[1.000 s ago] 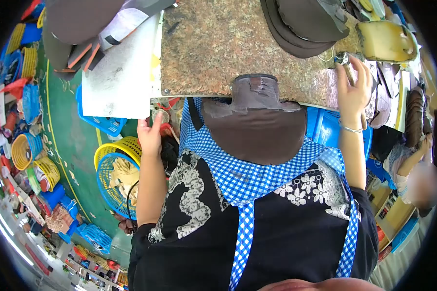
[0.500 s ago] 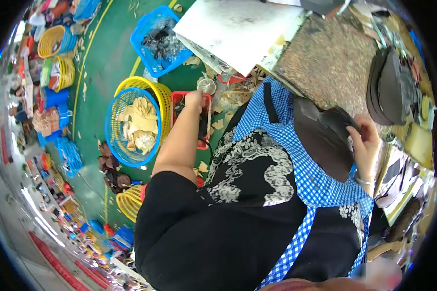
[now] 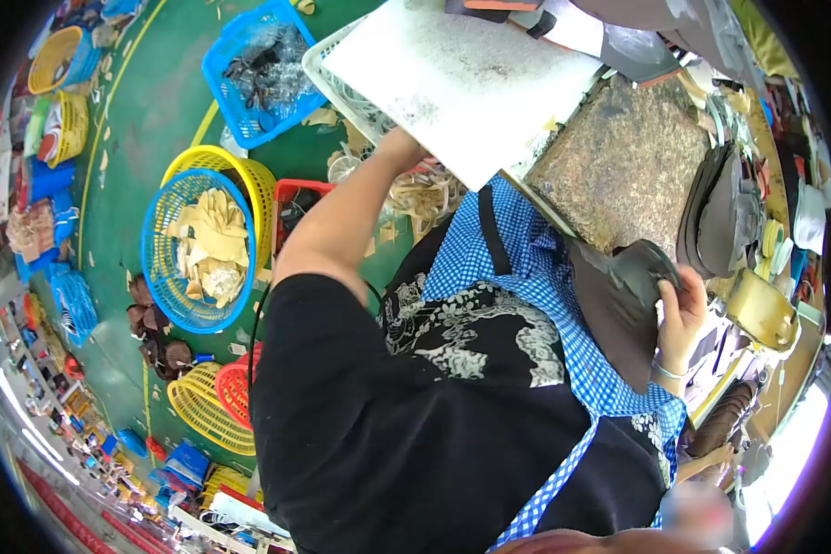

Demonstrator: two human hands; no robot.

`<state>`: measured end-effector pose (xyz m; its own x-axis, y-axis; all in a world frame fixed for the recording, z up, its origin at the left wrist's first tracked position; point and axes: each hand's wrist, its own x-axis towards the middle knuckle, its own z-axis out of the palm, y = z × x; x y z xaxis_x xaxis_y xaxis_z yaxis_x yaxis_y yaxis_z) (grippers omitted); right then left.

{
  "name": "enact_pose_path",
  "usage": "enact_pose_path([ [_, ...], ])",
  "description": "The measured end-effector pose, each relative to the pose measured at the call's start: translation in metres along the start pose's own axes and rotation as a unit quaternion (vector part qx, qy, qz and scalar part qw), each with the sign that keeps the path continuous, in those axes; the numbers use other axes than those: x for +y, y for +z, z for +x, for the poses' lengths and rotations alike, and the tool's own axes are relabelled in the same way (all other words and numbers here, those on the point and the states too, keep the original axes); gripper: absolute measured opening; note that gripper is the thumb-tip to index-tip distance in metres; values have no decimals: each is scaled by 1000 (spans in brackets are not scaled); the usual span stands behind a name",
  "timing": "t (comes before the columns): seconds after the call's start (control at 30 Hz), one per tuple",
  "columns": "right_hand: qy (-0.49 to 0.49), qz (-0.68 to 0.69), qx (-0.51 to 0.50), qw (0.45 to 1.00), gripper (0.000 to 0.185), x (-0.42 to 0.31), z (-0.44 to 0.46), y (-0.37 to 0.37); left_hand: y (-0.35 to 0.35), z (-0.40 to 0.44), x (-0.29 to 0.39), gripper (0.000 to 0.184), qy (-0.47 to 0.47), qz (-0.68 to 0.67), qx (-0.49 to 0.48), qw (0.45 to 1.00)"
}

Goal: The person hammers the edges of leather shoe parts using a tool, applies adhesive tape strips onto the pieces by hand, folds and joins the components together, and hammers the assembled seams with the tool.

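While the checked apron [image 3: 462, 240] spreads over the lap, the dark panel [image 3: 619, 309] rests on it, tilted, close by the near edge of the tabletop [image 3: 619, 162]. And the right hand [image 3: 681, 309] has it: that grip is pinching the panel's edge between thumb and fingers. Out to the left hand [image 3: 400, 148], reaching in at the white board [image 3: 471, 83], its fingers hidden under the edge; spread or pressed together, I can't tell, nor whether anything is in there.

So how far along? The panel is in hand and off the tabletop, so I'd judge the work on it unfinished. Over on the right sits a stack of similar dark pieces [image 3: 725, 217]; done or waiting, the view won't say, so what is left can't be counted. More cut pieces [image 3: 637, 60] lie loose past the board's far side.

Farther out on the green floor [image 3: 120, 212], a blue basket [image 3: 150, 249] of pale scraps overlaps a yellow basket [image 3: 266, 198].
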<state>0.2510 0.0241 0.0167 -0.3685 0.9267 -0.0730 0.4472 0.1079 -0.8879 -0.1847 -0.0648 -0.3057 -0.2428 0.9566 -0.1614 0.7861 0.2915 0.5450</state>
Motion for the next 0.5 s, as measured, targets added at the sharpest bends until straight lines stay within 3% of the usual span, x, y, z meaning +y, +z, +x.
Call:
enact_pose_path([
  [0.03, -48, -5, -1, 999, 29, -1, 1, -4, -9, -5, -9, 36, 5, -28, -67, 997],
  [0.1, -97, -9, -7, 995, 27, 1, 3, -13, -82, -49, 31, 29, 82, 75, -165, 980],
  [0.17, -102, -3, -12, 995, 32, 9, 12, -13, -109, -86, 47, 18, 116, 64, -130, 983],
  [0.23, -34, -167, -5, 985, 44, 12, 26, -8, -135, -114, 66, 16, 111, 24, -106, 988],
  [0.3, -104, -275, -3, 956, 57, -3, 39, 7, -167, -131, 90, 14, 111, -13, -75, 991],
  [0.33, -129, -291, -1, 948, 65, -9, 43, 6, -187, -138, 105, 13, 109, -10, -2, 994],
  [0.43, -172, -263, 8, 949, 71, -44, 54, 9, -248, -150, 159, 16, 171, -68, 159, 970],
  [0.5, -220, -135, -65, 964, 76, -86, 57, 34, -288, -151, 203, 15, 242, -74, 162, 954],
])
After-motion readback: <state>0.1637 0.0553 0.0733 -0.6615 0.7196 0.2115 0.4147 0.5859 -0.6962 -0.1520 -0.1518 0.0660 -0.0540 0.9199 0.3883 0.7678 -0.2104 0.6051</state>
